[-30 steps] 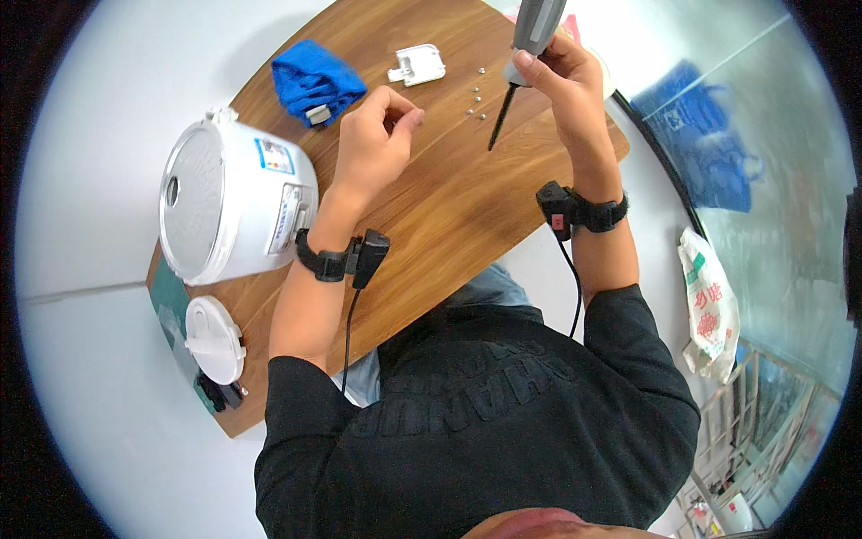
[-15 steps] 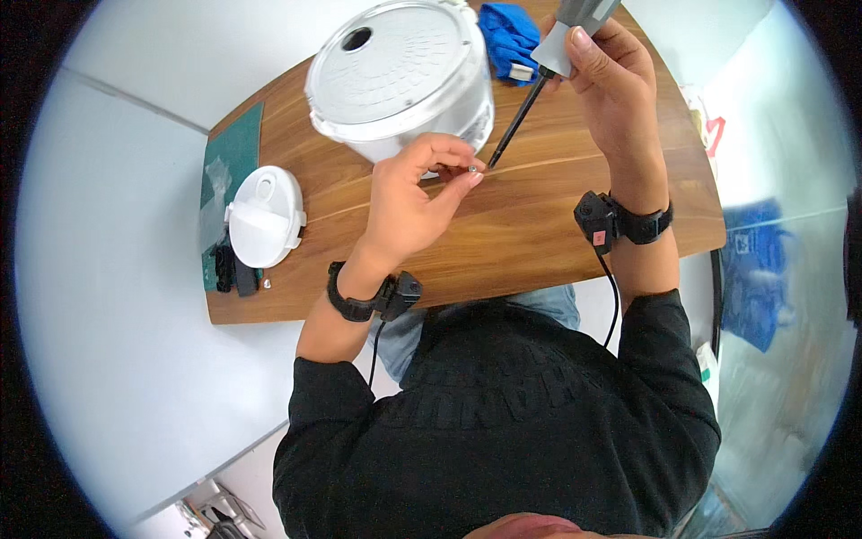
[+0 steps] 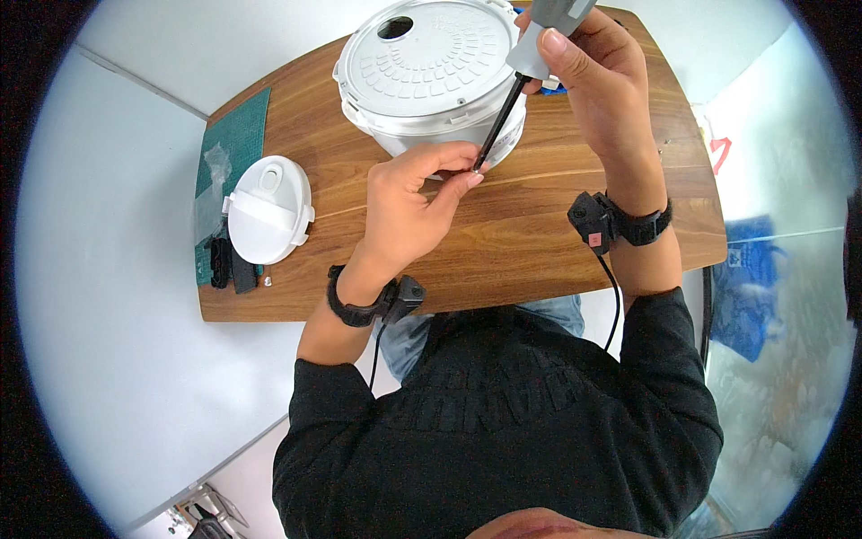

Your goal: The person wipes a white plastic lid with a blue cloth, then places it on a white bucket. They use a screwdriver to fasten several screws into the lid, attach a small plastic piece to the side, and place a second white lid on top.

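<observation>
My left hand (image 3: 409, 202) is closed in a pinch on a small metal screw (image 3: 475, 172), mostly hidden by the fingertips. Wrapped round the grey handle of a screwdriver (image 3: 500, 121) is my right hand (image 3: 612, 90). Its long black shaft slants down to the left, and the tip meets the screw at my left fingertips. Just behind the left hand stands a white round appliance housing (image 3: 431, 67), with a dark round hole and a ring of slots in its top face. The tool partly covers its right side.
At the left, a white round lid (image 3: 269, 216) lies partly on a green cutting mat (image 3: 241, 130), near clear plastic film (image 3: 214, 171) and black strips (image 3: 241, 269). A small shiny piece (image 3: 268, 281) lies beside them. Blue cloth (image 3: 554, 89) peeks out behind my right hand.
The screwdriver and my right hand have come slightly left, bringing the tip onto the screw. The housing appears farther right, and the blue cloth is now mostly hidden.
</observation>
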Action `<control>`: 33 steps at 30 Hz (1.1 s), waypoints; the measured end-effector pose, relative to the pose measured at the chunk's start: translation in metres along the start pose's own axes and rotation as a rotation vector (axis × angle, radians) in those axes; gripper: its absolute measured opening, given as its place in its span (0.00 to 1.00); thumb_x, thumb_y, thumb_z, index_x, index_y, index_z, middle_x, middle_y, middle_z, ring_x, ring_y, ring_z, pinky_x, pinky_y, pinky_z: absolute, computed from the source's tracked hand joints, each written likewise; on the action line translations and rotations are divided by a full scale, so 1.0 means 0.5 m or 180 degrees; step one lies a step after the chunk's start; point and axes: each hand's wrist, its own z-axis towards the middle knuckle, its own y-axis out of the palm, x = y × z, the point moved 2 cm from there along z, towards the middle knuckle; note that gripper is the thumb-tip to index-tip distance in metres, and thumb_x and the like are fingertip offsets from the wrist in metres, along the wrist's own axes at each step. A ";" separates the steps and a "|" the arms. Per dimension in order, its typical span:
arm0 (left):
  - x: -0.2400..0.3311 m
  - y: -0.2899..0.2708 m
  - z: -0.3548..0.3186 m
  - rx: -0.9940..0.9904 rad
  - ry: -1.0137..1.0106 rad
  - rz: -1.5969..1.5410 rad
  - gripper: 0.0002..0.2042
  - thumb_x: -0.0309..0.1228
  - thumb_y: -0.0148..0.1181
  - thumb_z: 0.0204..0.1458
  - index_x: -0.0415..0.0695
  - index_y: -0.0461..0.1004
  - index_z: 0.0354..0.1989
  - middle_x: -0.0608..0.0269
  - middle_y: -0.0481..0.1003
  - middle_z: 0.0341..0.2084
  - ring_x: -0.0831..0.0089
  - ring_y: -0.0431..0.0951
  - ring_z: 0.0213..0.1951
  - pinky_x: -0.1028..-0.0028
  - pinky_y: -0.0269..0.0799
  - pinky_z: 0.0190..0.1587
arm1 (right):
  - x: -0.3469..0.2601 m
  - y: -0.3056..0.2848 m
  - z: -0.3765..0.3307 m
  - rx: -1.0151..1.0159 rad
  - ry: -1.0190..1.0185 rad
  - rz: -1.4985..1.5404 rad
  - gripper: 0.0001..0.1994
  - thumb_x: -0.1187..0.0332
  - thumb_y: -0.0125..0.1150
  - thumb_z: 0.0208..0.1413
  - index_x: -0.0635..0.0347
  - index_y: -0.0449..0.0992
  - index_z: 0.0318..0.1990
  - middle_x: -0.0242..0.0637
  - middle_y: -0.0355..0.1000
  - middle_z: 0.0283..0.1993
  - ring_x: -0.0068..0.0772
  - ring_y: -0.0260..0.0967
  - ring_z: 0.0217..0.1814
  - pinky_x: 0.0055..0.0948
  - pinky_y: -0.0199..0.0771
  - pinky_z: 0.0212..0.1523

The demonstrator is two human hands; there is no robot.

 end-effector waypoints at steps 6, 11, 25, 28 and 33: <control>-0.003 -0.011 -0.004 -0.0093 -0.0114 -0.0162 0.11 0.16 0.67 0.53 0.34 0.80 0.45 0.58 0.86 0.35 0.75 0.85 0.40 0.74 0.80 0.46 | 0.002 0.003 0.002 -0.0198 -0.0071 -0.0161 0.15 0.71 0.69 0.60 0.67 0.78 0.51 0.35 0.80 0.41 0.22 0.77 0.40 0.23 0.79 0.41; 0.003 -0.020 0.003 -0.0139 -0.0105 -0.0090 0.11 0.16 0.67 0.53 0.35 0.80 0.45 0.58 0.86 0.34 0.76 0.85 0.39 0.75 0.79 0.46 | -0.009 0.022 0.010 -0.0479 0.0072 -0.0266 0.17 0.71 0.70 0.59 0.68 0.78 0.53 0.38 0.80 0.45 0.24 0.77 0.43 0.24 0.79 0.44; 0.038 -0.068 0.108 0.0153 0.0470 0.0964 0.14 0.23 0.72 0.49 0.44 0.84 0.46 0.67 0.86 0.33 0.80 0.75 0.32 0.77 0.66 0.34 | -0.044 0.100 0.125 -0.1123 -0.0361 -0.0184 0.13 0.64 0.61 0.68 0.64 0.75 0.52 0.32 0.77 0.39 0.19 0.73 0.40 0.20 0.74 0.40; 0.017 -0.070 0.129 0.0260 0.0240 0.0874 0.11 0.25 0.74 0.48 0.45 0.86 0.41 0.69 0.86 0.38 0.80 0.77 0.35 0.77 0.66 0.35 | -0.034 0.106 0.143 -0.1120 -0.0624 -0.0149 0.09 0.69 0.62 0.67 0.65 0.74 0.48 0.27 0.72 0.36 0.16 0.69 0.37 0.21 0.74 0.39; 0.006 -0.056 0.135 0.0246 0.0030 0.0888 0.09 0.26 0.75 0.46 0.45 0.86 0.38 0.69 0.86 0.36 0.80 0.79 0.36 0.76 0.66 0.34 | -0.038 0.107 0.123 -0.0900 -0.0522 -0.0709 0.10 0.69 0.62 0.67 0.66 0.74 0.48 0.28 0.73 0.36 0.16 0.68 0.38 0.21 0.72 0.39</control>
